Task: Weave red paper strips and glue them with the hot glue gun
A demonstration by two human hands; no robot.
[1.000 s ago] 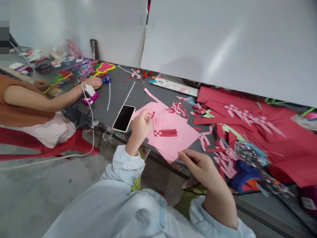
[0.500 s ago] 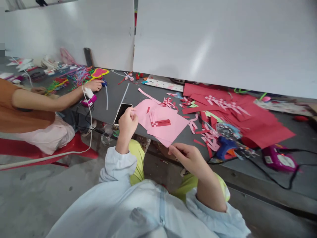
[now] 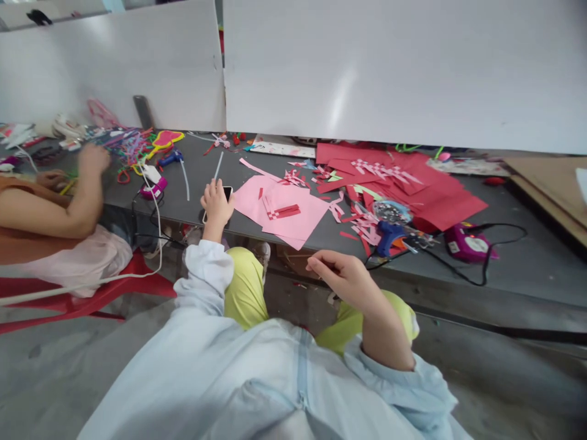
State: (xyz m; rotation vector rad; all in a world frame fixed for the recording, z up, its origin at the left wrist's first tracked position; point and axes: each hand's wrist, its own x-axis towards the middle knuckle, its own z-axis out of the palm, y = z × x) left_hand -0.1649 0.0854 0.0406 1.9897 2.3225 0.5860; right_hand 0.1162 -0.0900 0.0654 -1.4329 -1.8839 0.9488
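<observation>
My left hand (image 3: 217, 206) lies over a phone (image 3: 228, 193) at the table's front edge, its fingers stretched out and covering most of the dark screen. Just to the right are pink paper sheets (image 3: 300, 229), with a small woven piece of pink and red paper strips (image 3: 280, 211) on top. In front of the table, above my lap, my right hand (image 3: 343, 276) is closed with thumb and fingertips together. Whether anything small sits in that pinch cannot be made out.
Red paper sheets (image 3: 452, 201) and cut strips cover the table's right side. A blue glue gun (image 3: 389, 237) and a purple power box (image 3: 468, 243) with black cables lie there. On the left, a co-worker's arm (image 3: 82, 198) reaches over colourful craft pieces. A white cable (image 3: 160, 226) hangs down there.
My left hand has moved from beside the pink sheets onto the phone, and its fingers have spread. The right hand stays pinched. The co-worker's hand has left the blue glue gun on the left.
</observation>
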